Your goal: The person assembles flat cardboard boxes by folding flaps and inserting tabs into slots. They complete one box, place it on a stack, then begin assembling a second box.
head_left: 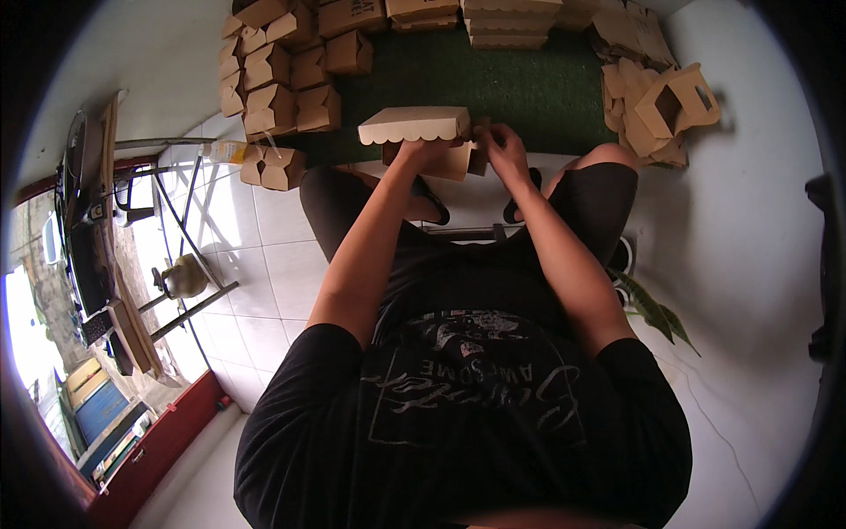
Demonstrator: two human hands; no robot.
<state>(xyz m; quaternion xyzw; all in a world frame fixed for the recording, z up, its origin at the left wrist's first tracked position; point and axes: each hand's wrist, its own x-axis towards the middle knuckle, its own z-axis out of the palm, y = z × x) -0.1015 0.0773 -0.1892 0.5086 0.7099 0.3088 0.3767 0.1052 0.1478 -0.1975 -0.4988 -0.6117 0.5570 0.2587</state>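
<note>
We fold a tan cardboard box (423,132) with a scalloped lid.
Left hand (414,152) grips its underside; right hand (502,141) pinches a side flap, likely tucking it in next.

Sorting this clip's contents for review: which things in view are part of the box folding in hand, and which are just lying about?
In hand:
- box with scalloped flap, held by left hand and right hand
- folded boxes
- flat blanks
- handled box on loose blanks
- green mat

Lying about:
- plant
- folding stand
- sandals
</note>
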